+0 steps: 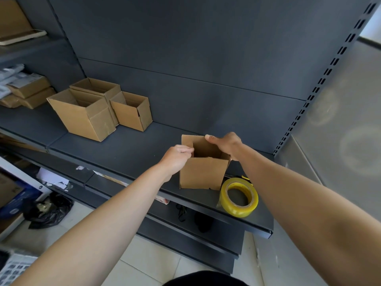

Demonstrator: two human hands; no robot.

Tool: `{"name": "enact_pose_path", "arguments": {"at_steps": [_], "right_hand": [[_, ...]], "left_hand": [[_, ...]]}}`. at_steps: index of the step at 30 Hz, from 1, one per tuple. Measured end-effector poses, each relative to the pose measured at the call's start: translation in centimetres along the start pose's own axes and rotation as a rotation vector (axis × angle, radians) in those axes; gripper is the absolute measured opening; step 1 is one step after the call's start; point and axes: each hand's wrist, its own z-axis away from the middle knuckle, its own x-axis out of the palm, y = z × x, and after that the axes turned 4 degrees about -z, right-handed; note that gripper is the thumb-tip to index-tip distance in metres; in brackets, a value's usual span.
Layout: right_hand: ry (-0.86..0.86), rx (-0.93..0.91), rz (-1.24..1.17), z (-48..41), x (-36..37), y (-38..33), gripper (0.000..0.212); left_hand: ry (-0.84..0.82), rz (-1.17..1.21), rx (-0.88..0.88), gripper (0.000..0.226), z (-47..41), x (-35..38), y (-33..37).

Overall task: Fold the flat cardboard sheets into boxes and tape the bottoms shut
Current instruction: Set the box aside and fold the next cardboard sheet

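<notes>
Where the dark grey metal shelf [123, 149] meets its matte back panel [185, 58] above a pale tiled floor [144, 263], your plain brown cardboard box [203, 174] sits upright and open-topped near the front edge. Your left hand [177, 159] pinches its left wall with curled fingers, while your right hand [226, 144] curls over its far right rim. A glossy yellow tape roll [239, 196] lies flat just right of it, and three open boxes [82, 116] cluster far left.
</notes>
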Motion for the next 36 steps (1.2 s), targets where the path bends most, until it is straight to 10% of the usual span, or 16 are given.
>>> {"name": "enact_pose_path", "arguments": {"at_steps": [12, 20, 36], "right_hand": [[-0.572, 0.115, -0.724, 0.2, -5.1, 4.2, 0.034], [-0.568, 0.132, -0.610, 0.0, -4.5, 4.7, 0.031], [-0.437, 0.171, -0.256, 0.4, -3.3, 1.9, 0.045]], "left_hand": [[-0.283, 0.110, -0.133, 0.061, -0.6, -1.1, -1.9], [-0.373, 0.159, -0.140, 0.083, -1.1, -1.0, -2.0], [-0.562, 0.210, -0.048, 0.034, -1.5, -1.4, -2.1]]}}
